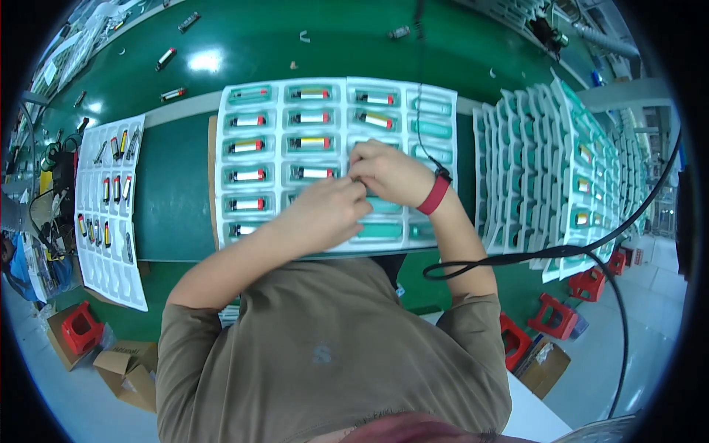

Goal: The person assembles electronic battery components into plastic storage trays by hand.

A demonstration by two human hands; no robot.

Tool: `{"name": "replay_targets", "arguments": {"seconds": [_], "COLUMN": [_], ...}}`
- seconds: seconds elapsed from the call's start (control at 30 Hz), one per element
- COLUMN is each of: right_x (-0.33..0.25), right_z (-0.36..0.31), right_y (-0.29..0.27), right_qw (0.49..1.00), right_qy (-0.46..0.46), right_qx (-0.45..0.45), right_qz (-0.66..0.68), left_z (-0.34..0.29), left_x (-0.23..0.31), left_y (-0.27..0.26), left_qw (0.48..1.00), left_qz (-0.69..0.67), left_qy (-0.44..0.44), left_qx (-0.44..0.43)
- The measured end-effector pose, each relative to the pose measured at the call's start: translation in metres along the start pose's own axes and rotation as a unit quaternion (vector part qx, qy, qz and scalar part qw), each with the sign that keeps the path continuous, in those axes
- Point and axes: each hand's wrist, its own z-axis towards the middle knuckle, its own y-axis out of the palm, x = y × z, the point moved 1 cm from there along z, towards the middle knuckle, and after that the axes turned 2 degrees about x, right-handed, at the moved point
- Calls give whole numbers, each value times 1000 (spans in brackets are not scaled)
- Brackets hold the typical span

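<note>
My left hand (331,208) and my right hand (390,174) meet over the white compartment tray (277,133) in front of me. Both sets of fingertips are closed together in a pinch; whatever is between them is hidden. Teal plastic shells (432,129) lie in the tray's compartments. In the left and middle columns, many shells carry a small cylinder with a red end (309,173), while several shells at the right hold none. Another such cylinder (375,119) sits slightly tilted just beyond my right hand. My right wrist wears a red band.
To the left lies another white tray (107,244) with loose cylinders (117,188). A stack of white trays (550,162) stands upright at the right. Loose cylinders (165,58) are scattered across the green bench (258,44). A black cable (546,253) loops over my right forearm.
</note>
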Motion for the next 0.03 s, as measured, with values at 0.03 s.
{"name": "replay_targets", "arguments": {"seconds": [0.03], "right_x": [-2], "right_z": [2], "right_y": [-3], "right_qw": [1000], "right_qy": [-4], "right_qx": [-1], "right_qz": [27], "left_z": [0], "left_x": [3], "left_y": [4], "left_qw": [999], "left_qz": [15], "left_qy": [-9], "left_qx": [-27]}}
